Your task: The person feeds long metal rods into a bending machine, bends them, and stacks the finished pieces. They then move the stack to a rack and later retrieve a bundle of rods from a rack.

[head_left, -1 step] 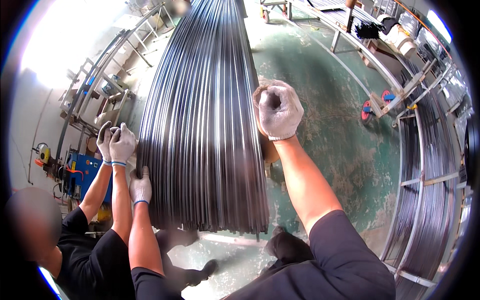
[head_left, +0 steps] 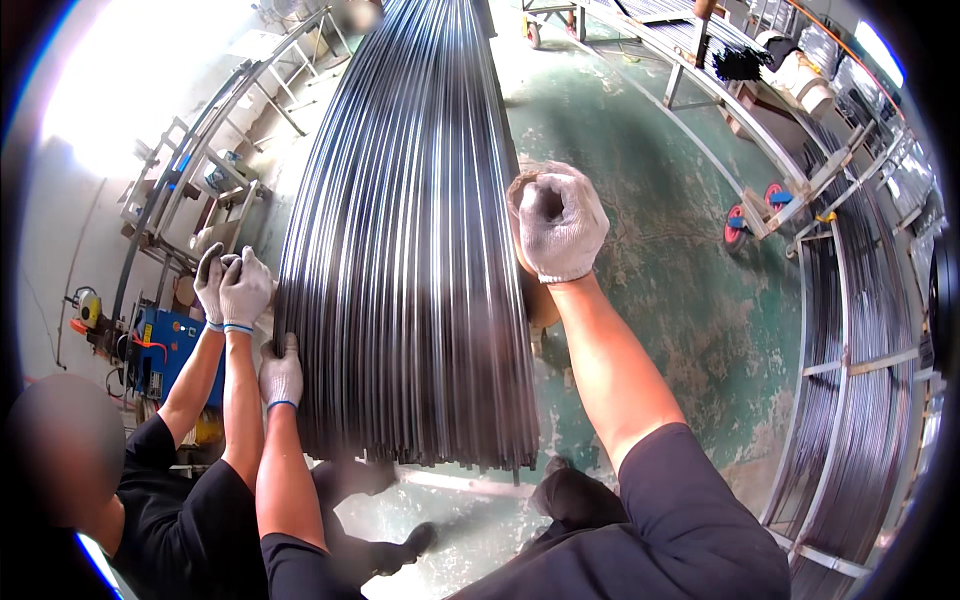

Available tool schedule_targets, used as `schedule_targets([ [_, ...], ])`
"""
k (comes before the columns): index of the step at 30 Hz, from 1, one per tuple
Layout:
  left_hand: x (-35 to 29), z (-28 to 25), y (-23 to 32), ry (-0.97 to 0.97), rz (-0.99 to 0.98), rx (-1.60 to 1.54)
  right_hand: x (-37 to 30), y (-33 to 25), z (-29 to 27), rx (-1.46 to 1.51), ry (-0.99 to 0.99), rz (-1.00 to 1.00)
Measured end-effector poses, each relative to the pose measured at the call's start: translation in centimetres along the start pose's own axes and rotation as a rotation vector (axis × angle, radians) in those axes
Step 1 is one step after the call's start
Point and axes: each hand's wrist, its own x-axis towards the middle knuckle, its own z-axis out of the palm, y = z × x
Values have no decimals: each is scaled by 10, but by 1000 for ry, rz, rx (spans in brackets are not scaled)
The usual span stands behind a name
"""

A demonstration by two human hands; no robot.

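Observation:
A broad bundle of long, dark, shiny metal rods [head_left: 410,250] runs away from me, its uneven ends nearest. My left hand [head_left: 281,375], in a white knitted glove, is closed at the bundle's near left edge, thumb along the rods, most fingers hidden. At the right edge, my gloved right hand [head_left: 560,225] is curled into a fist with a dark hollow in its middle. What lies inside that fist is hidden. A brownish thing [head_left: 541,304] shows just below it, beside the rods.
A co-worker in black stands close on my left, both gloved hands [head_left: 235,285] raised beside the bundle. Behind them are a blue machine [head_left: 172,345] and a metal frame [head_left: 222,105]. On the right, a wheeled rack [head_left: 680,75] and more long rods [head_left: 862,440] in a frame border the green floor [head_left: 650,250].

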Motion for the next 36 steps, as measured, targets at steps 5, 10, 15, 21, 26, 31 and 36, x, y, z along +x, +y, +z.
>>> schedule_targets([
  [5,44,11,53,-101,-124,214,19,40,40,1,-35,30],
  [10,82,34,94,-60,-128,228,29,71,94,-191,51,136],
  [15,131,61,129,-70,-83,237,61,125,137,-124,63,12],
  [21,186,87,172,-81,-61,260,83,182,196,-111,47,56],
  [26,236,105,218,-113,-44,245,96,239,252,-130,43,118],
  [31,292,139,261,-59,-35,275,123,293,303,-110,37,109],
  [36,352,176,317,-50,-51,266,149,353,358,-125,23,83],
])
